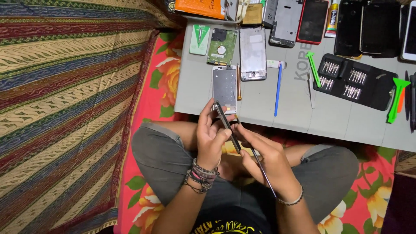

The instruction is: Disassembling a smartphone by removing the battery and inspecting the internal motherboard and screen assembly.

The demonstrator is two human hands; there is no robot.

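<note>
Edgewise, a dark phone (227,126) sits low-centre above the lap, pinched by the left hand (209,138). At four o'clock, the right hand (265,157) pinches a thin metal tool (259,162). At twelve o'clock, a phone frame (224,88) lies on the grey mat (294,108).

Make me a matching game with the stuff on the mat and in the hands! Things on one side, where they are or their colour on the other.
Things:
1. phone
2. long tool
3. blue stick
4. bit case

Clues:
A. black, lying open on the grey mat
B. held edge-up in the left hand
C. lying on the mat, thin and blue
D. held in the right hand

Pairs: 1-B, 2-D, 3-C, 4-A
</note>
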